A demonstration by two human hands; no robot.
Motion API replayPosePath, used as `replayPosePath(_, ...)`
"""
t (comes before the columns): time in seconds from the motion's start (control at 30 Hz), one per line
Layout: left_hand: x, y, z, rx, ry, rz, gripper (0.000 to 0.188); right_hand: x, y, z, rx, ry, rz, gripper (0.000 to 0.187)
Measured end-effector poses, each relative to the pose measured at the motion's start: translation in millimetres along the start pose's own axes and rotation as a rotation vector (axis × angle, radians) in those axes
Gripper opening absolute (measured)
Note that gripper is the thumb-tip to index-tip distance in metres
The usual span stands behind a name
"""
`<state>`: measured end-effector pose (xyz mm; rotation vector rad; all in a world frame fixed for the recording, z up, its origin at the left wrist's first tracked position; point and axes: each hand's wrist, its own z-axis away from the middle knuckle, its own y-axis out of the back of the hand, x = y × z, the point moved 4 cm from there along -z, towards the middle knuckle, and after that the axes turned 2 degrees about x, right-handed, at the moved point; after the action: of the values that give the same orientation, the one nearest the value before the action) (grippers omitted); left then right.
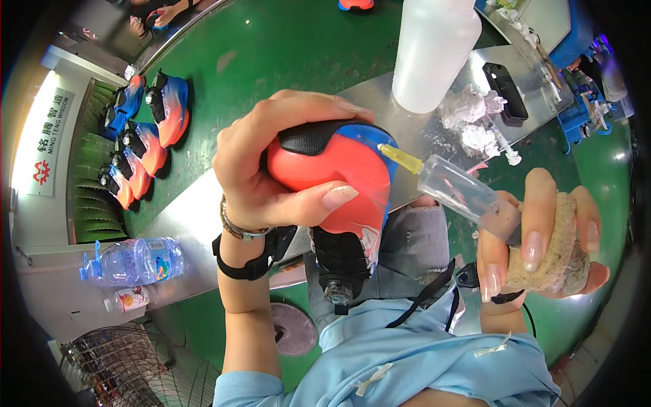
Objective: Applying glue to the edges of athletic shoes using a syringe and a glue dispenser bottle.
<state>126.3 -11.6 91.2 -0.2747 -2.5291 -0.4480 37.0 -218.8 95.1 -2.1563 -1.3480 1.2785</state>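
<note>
Gripping the orange-and-blue sports shoe (332, 169), left hand (271, 169) steadies it while right-hand fingers (536, 230) clasp yellow-tipped clear syringe (461, 193) and tan sponge (553, 251), tip at the sole edge.

Red-blue shoe (332, 169), syringe (447, 186) tip touching.

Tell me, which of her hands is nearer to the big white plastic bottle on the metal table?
The left hand. Gripping the shoe, it sits just below-left of the white bottle. The right hand, holding a syringe and sponge, is farther down.

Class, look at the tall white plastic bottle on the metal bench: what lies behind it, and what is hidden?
Behind the white bottle runs the green conveyor belt. Whatever lies directly behind its body is covered.
</note>
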Motion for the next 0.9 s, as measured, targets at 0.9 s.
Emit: replayPosePath(0.9, -46.5, 24.0, 16.5, 0.225, 0.228, -0.125, 0.076, 37.1, 56.3, 22.2, 0.099, -0.093, 0.039, 0.022)
